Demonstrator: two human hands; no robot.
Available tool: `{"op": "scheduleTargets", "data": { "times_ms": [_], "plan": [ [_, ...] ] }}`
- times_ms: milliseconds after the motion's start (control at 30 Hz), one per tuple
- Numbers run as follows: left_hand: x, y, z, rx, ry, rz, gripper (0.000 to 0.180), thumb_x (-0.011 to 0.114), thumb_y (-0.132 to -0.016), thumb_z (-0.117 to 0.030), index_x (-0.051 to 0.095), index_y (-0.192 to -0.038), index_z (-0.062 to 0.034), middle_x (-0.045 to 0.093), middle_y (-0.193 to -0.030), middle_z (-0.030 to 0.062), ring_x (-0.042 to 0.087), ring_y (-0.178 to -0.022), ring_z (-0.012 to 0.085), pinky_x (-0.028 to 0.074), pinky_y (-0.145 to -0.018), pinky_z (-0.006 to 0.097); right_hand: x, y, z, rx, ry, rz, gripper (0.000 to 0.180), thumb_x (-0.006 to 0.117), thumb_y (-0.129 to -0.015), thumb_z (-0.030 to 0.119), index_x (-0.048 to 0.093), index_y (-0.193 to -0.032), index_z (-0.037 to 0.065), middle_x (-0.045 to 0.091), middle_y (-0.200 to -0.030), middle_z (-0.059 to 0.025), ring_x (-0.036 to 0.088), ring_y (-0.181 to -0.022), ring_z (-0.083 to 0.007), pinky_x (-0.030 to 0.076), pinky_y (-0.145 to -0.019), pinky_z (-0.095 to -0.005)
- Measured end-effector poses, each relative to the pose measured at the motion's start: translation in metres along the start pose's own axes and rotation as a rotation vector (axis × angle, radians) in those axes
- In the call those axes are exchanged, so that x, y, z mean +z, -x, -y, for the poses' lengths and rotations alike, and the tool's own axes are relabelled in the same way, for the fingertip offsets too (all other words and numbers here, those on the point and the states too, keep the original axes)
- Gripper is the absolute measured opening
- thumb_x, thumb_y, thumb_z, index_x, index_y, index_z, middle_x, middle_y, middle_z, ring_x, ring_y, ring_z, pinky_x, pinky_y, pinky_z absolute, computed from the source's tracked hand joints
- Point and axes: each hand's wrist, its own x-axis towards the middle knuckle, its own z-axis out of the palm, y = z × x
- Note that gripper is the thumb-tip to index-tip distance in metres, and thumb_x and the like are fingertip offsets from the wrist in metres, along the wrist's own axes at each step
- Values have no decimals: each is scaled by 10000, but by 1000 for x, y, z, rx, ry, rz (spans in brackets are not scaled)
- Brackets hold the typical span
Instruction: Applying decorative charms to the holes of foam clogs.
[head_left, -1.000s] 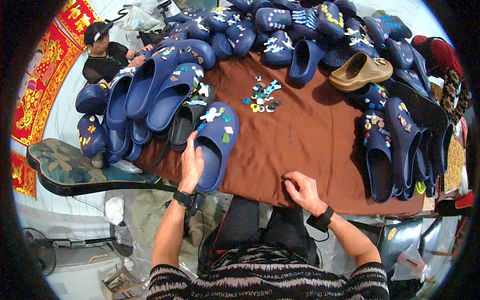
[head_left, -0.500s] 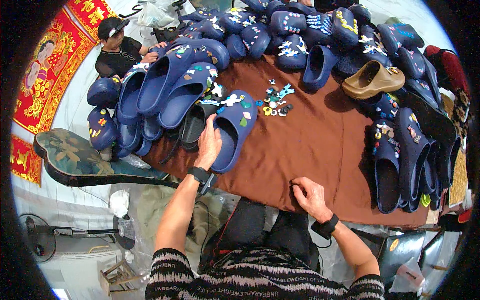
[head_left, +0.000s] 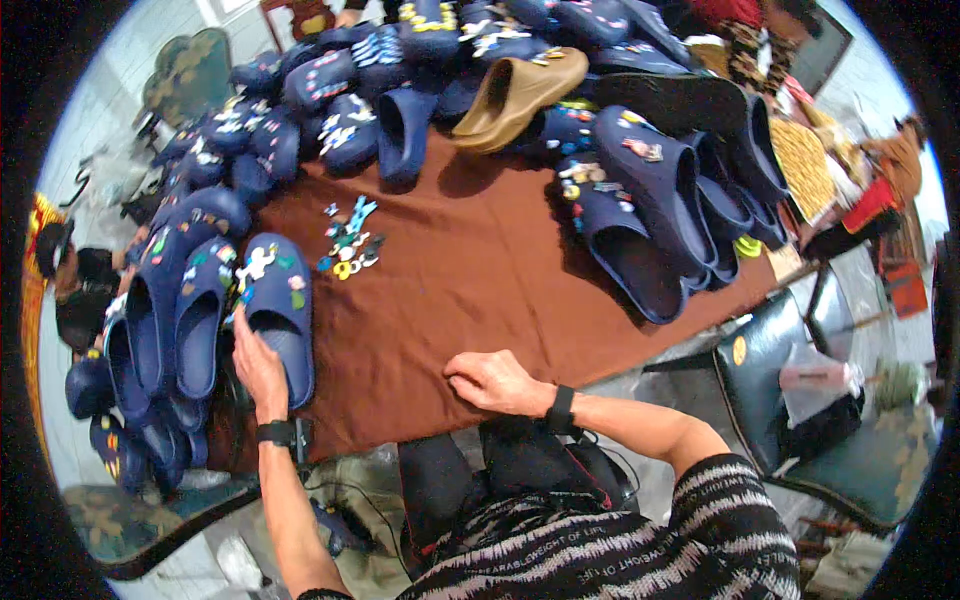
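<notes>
A navy clog [head_left: 281,352] with white, green and other charms on its toe lies at the left of the brown cloth [head_left: 420,290], toe pointing away. Along its left edge rests my left hand [head_left: 258,368], fingers stretched forward against the side and not wrapped round it. My right hand [head_left: 498,383] lies on the cloth near the front edge, fingers curled in; what they hold, if anything, is hidden. Beyond the clog, a small pile of loose charms [head_left: 350,243] in blue, white, yellow and black is spread on the cloth.
Decorated navy clogs [head_left: 205,310] crowd the left side, with more along the back. A tan clog [head_left: 520,95] stands at the far middle. Upright navy clogs [head_left: 645,210] lean together at the right. Another person [head_left: 80,290] sits at the far left. Dark chairs [head_left: 770,380] stand at the right.
The view has swung to the right, so the table appears shifted left and turned. My left hand stays by the charm-covered clog, its fingers straighter along the edge. My right hand remains curled on the cloth.
</notes>
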Motion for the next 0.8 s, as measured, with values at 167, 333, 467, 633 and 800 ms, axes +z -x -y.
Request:
{"op": "scheduleTargets", "data": {
  "times_ms": [167, 333, 467, 633, 800],
  "plan": [
    [18, -2, -9, -7, -307, 40, 683, 613, -823, 50, 379, -1458, -42, 412, -1495, 147, 341, -1428, 326, 369, -1049, 468, -8, 8, 5, -2, 12, -21, 189, 573, -915, 196, 618, -1016, 44, 665, -942, -165, 645, -882, -380, 520, -731, -476],
    [19, 3, 3, -3, -410, 60, 759, 659, -759, 56, 373, -1458, -22, 383, -1521, 135, 293, -1462, 310, 341, -1070, 476, -22, 11, 16, -33, -22, -102, 188, 590, -922, 196, 629, -1032, 48, 660, -940, -159, 652, -876, -374, 533, -750, -454],
    [21, 4, -7, 28, -358, 45, 760, 648, -749, 67, 377, -1455, -10, 382, -1520, 138, 288, -1463, 313, 340, -1072, 470, -105, 31, 39, 7, 161, -426, 191, 668, -856, 85, 645, -1043, 49, 654, -919, -155, 659, -859, -344, 549, -726, -405],
    [19, 8, 13, 31, -392, -2, 707, 607, -777, 76, 392, -1445, -12, 400, -1507, 126, 303, -1453, 313, 353, -1068, 471, -225, 44, 24, 143, 516, -918, 234, 689, -865, 78, 621, -1082, 23, 621, -944, -135, 620, -772, -261, 511, -691, -367],
    [25, 6, 11, 38, -381, -24, 655, 571, -808, 79, 408, -1436, -19, 408, -1500, 123, 326, -1441, 311, 356, -1067, 473, -283, 55, -5, 491, 637, -693, 375, 682, -893, 371, 620, -1059, 40, 645, -870, -165, 634, -751, -331, 502, -683, -443]
  ]
}}
